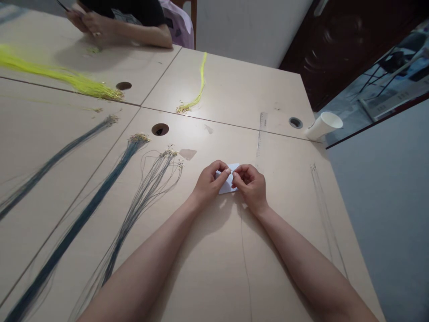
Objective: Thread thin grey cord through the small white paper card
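While dark cord bundles (67,232) fan across the desk (208,277) at far left, the left hand (209,181) and right hand (251,183) meet at centre, fingers pinched together on a small white card (228,185). A thin cord (246,264) runs from them toward the person; both hands are equally near.

Desk: a pale wood-look desk (234,89) of joined panels is filling most of the view, with round cable holes showing in it.
Wall: a plain white wall (248,27) is standing behind the desk.
Door: a dark brown door (338,44) is sitting right of the wall.
Floor: grey floor (389,197) is showing at the right.
Light: soft light is glaring off the desk's middle.
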Motion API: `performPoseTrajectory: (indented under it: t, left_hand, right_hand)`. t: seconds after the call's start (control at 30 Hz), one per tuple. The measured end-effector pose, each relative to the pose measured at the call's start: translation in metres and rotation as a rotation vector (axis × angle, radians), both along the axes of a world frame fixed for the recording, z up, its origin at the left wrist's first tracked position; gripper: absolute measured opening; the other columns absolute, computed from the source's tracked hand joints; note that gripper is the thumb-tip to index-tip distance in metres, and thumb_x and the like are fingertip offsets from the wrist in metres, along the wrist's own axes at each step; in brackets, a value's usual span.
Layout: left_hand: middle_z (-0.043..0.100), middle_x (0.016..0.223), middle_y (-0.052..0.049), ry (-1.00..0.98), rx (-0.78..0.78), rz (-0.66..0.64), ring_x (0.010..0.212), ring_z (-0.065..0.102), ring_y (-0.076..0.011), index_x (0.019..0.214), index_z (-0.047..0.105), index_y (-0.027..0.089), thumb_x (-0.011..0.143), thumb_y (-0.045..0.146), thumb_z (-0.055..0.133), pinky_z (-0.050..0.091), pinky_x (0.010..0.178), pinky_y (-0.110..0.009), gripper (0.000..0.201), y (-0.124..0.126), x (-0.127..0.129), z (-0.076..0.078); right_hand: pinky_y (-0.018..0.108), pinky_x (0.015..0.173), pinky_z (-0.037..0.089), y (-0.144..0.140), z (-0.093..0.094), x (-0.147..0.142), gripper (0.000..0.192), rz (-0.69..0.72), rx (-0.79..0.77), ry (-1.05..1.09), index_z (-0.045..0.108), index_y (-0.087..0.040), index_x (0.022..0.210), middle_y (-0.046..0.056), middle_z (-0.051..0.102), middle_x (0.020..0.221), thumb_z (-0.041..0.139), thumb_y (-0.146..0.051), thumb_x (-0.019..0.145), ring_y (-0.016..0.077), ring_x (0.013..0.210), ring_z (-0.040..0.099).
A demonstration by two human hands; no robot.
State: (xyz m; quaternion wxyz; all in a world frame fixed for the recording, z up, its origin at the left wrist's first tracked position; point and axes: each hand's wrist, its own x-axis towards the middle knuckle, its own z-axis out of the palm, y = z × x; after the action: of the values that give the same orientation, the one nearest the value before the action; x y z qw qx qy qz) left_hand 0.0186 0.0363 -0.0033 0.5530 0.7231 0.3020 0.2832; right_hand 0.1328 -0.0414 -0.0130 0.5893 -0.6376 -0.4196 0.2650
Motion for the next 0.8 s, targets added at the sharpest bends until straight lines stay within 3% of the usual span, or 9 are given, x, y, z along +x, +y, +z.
performPoseTrajectory:
  t: [0.8]
  left_hand:
    - [0.049,0.069,0.002,0.031,0.037,-0.015,0.059,0.039,-0.0086,0.075,0.051,0.015,0.082,0.032,0.047,0.031,0.054,-0.022,0.018,-0.0010,0.0006,0.0014]
  right_hand:
    - [0.022,0.048,0.040,-0.0006,-0.0009,0.0001,0.003,-0.039,-0.030,-0.110,0.053,-0.019,0.073,-0.004,0.052,0.058,0.055,-0.020,0.072,0.0099,0.051,0.052]
